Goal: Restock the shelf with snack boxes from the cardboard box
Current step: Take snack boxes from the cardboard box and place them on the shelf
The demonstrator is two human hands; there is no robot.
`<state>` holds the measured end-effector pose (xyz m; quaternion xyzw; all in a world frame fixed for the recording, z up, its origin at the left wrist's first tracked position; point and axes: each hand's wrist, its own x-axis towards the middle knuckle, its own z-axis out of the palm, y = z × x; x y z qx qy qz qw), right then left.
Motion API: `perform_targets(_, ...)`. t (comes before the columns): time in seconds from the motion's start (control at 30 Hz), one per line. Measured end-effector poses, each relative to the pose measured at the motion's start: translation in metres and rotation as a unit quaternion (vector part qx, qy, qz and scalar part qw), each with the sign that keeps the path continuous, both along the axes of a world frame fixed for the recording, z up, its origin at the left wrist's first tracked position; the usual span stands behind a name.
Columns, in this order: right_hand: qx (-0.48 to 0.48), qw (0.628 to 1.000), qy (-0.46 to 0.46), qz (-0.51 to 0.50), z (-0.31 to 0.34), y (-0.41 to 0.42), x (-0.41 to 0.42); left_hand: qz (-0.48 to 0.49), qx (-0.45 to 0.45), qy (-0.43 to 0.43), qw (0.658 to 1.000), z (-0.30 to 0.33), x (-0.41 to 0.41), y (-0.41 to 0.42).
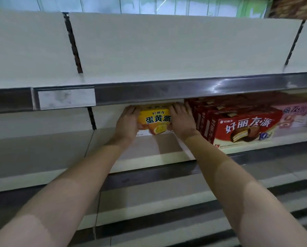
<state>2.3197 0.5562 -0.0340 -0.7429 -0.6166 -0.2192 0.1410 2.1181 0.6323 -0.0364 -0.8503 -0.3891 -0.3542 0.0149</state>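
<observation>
The yellow snack box (155, 120) sits deep on the shelf (145, 157), long side facing outward, gripped at its ends by the left hand (127, 122) and right hand (182, 120), with the red boxes (238, 125) just beyond the right hand.

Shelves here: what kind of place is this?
Probably a shop aisle: tiered shelves with a price-label strip, rows of red boxes, and both hands placing a yellow box.
</observation>
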Motion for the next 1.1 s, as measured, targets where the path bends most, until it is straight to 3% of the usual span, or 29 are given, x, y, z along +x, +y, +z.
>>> perform_targets(0.4,0.011,1.0,-0.015,-0.018,-0.009,0.042,0.018,0.027,0.03,-0.014,0.999,-0.014,0.015,0.039)
perform_targets(0.63,0.016,0.998,-0.044,-0.04,-0.002,0.022,-0.005,0.065,0.03,0.088,0.994,0.006,0.016,0.016)
perform_targets(0.77,0.04,0.999,-0.016,-0.005,-0.003,-0.007,-0.014,0.069,0.075,0.086,0.991,0.013,0.003,-0.009)
perform_targets(1.1,-0.09,0.995,0.05,-0.006,0.002,-0.074,-0.04,0.069,0.001,0.15,0.986,0.013,-0.017,-0.095)
